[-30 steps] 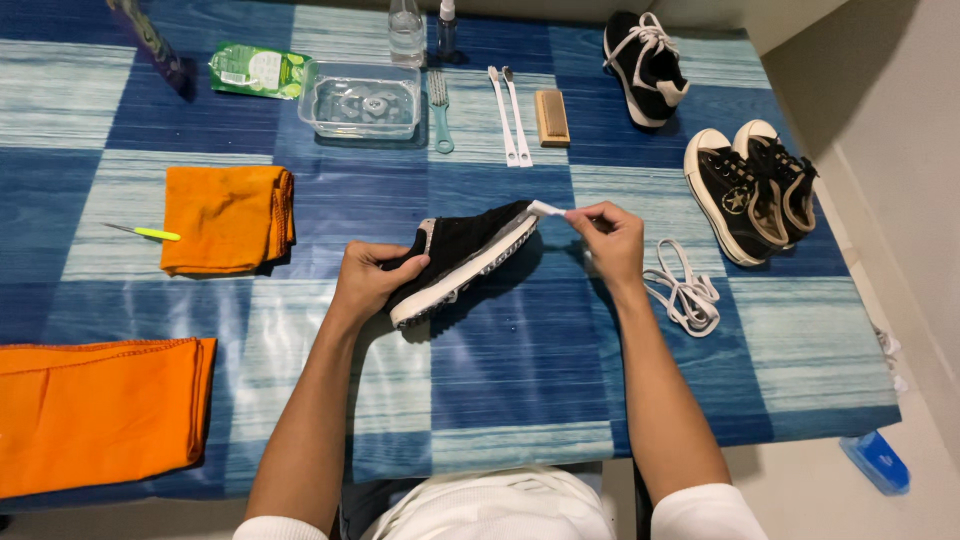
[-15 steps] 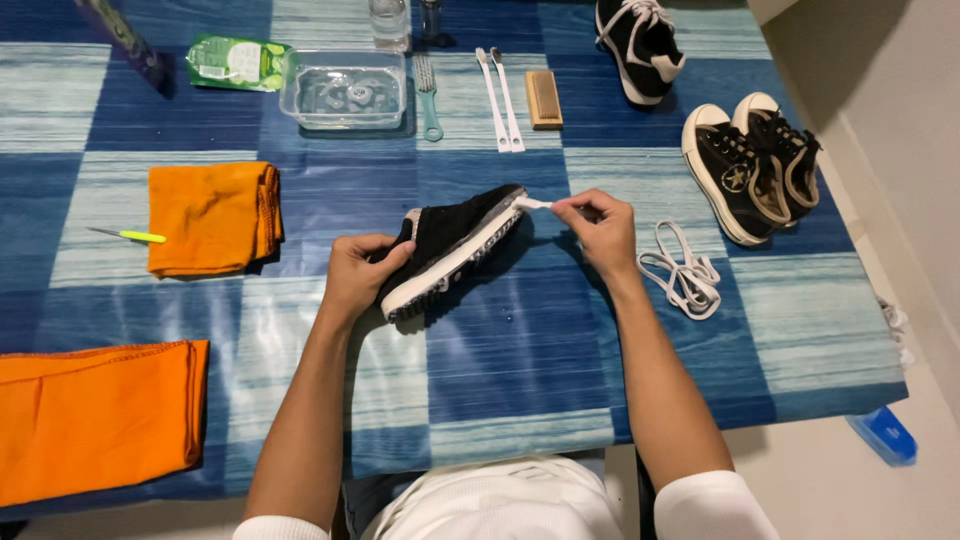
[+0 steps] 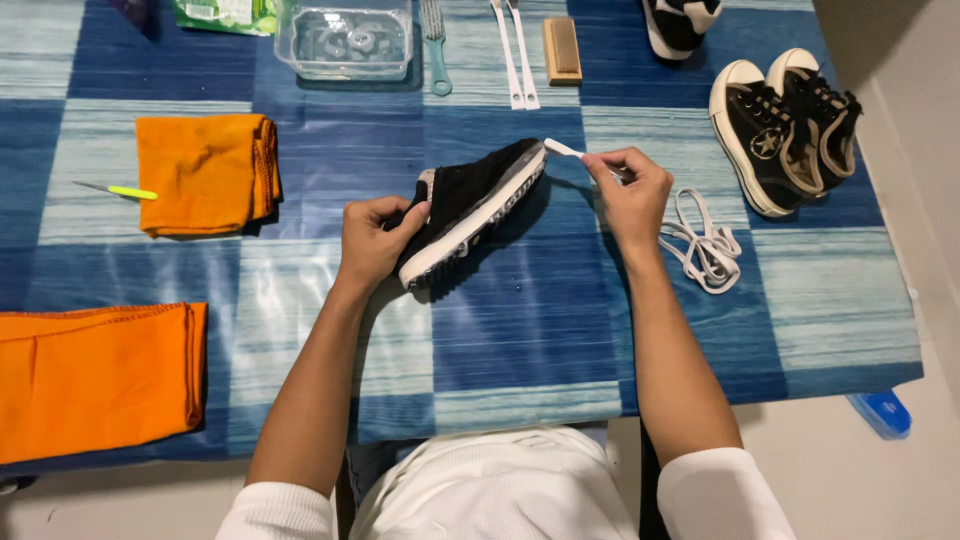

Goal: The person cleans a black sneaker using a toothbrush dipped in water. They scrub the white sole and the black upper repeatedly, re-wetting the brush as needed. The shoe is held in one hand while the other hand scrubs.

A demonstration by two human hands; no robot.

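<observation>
A table covered with a blue and pale checked cloth point(image 3: 520, 330) fills the view, with pale floor at the right and near edges. In the middle, the left hand point(image 3: 375, 238) is closed around the heel end of a black shoe point(image 3: 470, 205) with a white sole, holding it tilted on its side just above the cloth. The shoe's long axis runs from the near left, at the heel, to the far right, at the toe. The right hand point(image 3: 628, 190) sits just to the right of the toe, fingers pinched shut on a small white brush point(image 3: 563, 149), whose tip touches the toe end of the sole. So the shoe lies to the left of the right hand, and the brush points left and slightly far along that axis.

A loose white shoelace point(image 3: 705, 245) lies just right of the right wrist. A pair of black sneakers point(image 3: 785, 125) stands farther right. A folded orange cloth point(image 3: 208, 170) lies to the left, another orange cloth point(image 3: 95, 375) at the near left, and a clear plastic tub point(image 3: 345, 40) at the far side.
</observation>
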